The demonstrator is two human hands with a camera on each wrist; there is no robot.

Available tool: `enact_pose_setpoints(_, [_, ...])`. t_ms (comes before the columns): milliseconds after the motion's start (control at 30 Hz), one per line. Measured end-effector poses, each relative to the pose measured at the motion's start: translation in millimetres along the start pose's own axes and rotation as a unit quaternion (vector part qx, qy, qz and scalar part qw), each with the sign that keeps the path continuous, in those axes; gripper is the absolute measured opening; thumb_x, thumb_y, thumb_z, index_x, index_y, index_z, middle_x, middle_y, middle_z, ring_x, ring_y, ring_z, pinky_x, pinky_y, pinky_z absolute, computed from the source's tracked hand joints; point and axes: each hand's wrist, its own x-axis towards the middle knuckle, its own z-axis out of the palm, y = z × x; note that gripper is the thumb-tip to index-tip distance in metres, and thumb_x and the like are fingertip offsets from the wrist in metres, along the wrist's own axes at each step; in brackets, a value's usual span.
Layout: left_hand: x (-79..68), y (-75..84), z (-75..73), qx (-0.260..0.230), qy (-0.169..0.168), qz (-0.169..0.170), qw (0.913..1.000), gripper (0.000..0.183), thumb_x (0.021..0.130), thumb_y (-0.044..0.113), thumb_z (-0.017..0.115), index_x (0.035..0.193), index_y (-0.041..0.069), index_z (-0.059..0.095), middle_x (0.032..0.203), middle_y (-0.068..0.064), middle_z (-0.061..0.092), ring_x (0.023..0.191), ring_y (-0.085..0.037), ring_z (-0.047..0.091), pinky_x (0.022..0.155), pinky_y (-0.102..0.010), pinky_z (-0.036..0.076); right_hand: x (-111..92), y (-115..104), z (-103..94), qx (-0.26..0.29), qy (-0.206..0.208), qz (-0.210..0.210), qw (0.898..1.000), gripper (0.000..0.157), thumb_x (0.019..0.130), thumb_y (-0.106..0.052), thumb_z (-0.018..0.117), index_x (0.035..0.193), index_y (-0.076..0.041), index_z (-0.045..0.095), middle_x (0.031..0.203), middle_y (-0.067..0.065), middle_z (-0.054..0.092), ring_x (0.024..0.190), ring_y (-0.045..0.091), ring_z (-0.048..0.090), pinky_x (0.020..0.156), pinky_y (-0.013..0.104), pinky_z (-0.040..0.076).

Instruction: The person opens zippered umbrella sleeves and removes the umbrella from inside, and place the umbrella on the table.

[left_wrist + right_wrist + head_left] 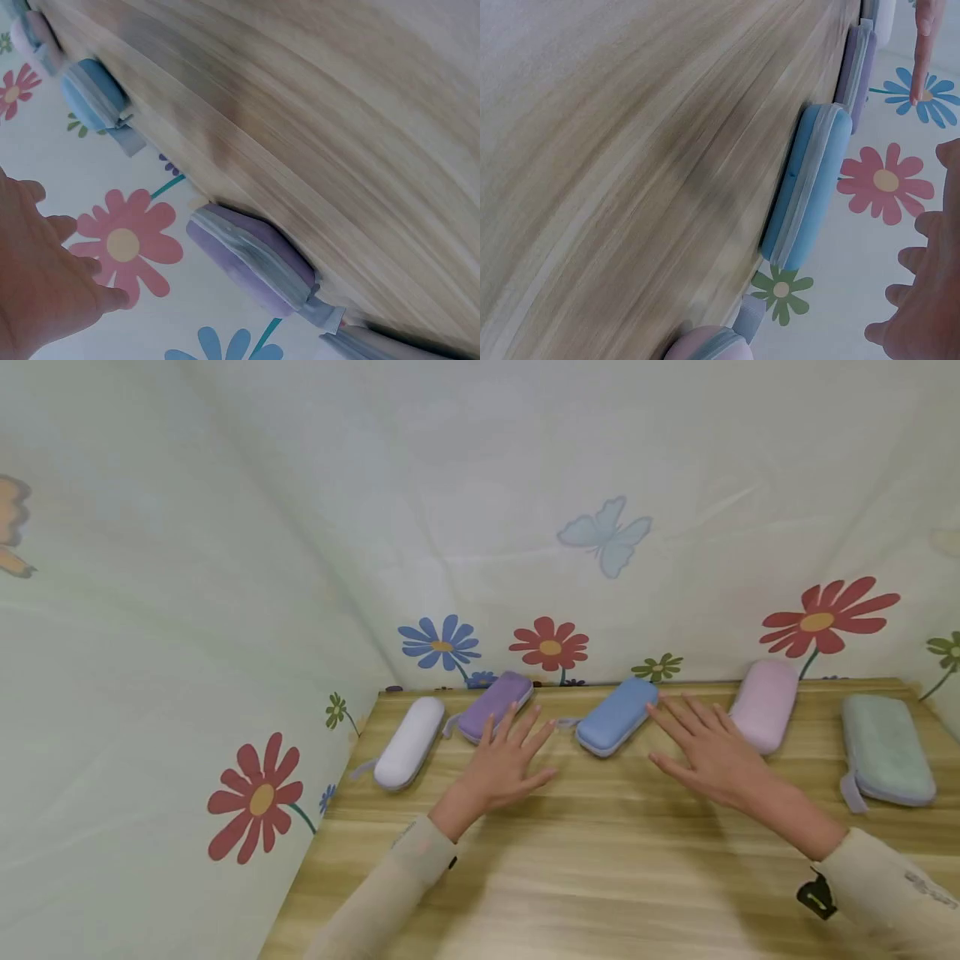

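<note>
Both hands hover palm down over a wooden table, fingers spread and holding nothing. My left hand point(501, 768) is nearest a purple zippered case point(495, 706), which also shows in the left wrist view as a purple case point(251, 259) with a grey zipper band. In the head view my right hand point(712, 756) is between a blue zippered case point(617, 714) and a pink case point(765, 706), overlapping the pink one's edge. The right wrist view shows the blue case point(806, 187) side-on. A white case point(410, 743) lies at the left, a green case point(888, 747) at the right.
The cases lie in a row along the back of the wooden table point(585, 877). Behind and to the left hangs a pale sheet point(480, 485) printed with flowers and a butterfly. Small fabric loops, such as the grey strap point(852, 792), stick out from some cases.
</note>
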Motion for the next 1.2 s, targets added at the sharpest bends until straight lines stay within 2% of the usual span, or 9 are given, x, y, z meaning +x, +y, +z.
enact_pose_setpoints(167, [0.6,5.0,0.9,0.01,0.006,-0.003,0.9999,0.076,0.101,0.071,0.027,0.165,0.031,0.016,0.172,0.001,0.0,0.157,-0.033,-0.004,0.119,-0.066,0.012,-1,-1,0.5,-0.003,0.0,0.0,1.0,0.073,0.102,-0.05,0.055,0.16,-0.01,0.034,0.165,0.018,0.027,0.149,0.048,0.022,0.113,0.071,0.019])
enact_pose_setpoints(400, [-13.2,10.2,12.3,0.017,-0.01,-0.02,0.9996,0.076,0.102,0.07,0.029,0.165,0.031,0.014,0.172,-0.002,0.005,0.157,-0.034,0.001,0.118,-0.067,0.014,-6,-9,10.0,0.003,-0.017,0.0,1.0,0.072,0.102,-0.052,0.054,0.158,-0.011,0.038,0.164,0.018,0.029,0.15,0.048,0.022,0.113,0.071,0.021])
enact_pose_setpoints(600, [-13.2,7.5,7.8,0.042,-0.001,-0.029,0.9987,0.074,0.103,0.067,0.033,0.165,0.032,0.013,0.171,-0.002,0.01,0.157,-0.033,0.003,0.119,-0.067,0.012,1,-13,9.0,0.004,-0.002,0.0,1.0,0.069,0.102,-0.048,0.056,0.157,-0.01,0.039,0.163,0.019,0.031,0.15,0.046,0.022,0.113,0.072,0.02])
enact_pose_setpoints(867, [-23.8,-1.1,6.9,0.017,-0.004,-0.044,0.9989,0.072,0.103,0.063,0.038,0.164,0.028,0.022,0.17,-0.004,0.015,0.156,-0.037,0.01,0.118,-0.069,0.012,11,-22,12.7,0.004,-0.024,-0.006,1.0,0.067,0.104,-0.047,0.052,0.159,-0.013,0.037,0.165,0.018,0.028,0.151,0.046,0.021,0.114,0.071,0.018])
enact_pose_setpoints(1200, [-54.7,-26.2,10.0,0.006,0.022,-0.074,0.997,0.071,0.103,0.058,0.046,0.162,0.024,0.029,0.168,-0.007,0.024,0.153,-0.041,0.018,0.116,-0.071,0.012,28,-39,30.5,0.03,-0.03,-0.022,0.999,0.066,0.103,-0.044,0.056,0.159,-0.013,0.038,0.164,0.018,0.029,0.15,0.047,0.022,0.114,0.071,0.018])
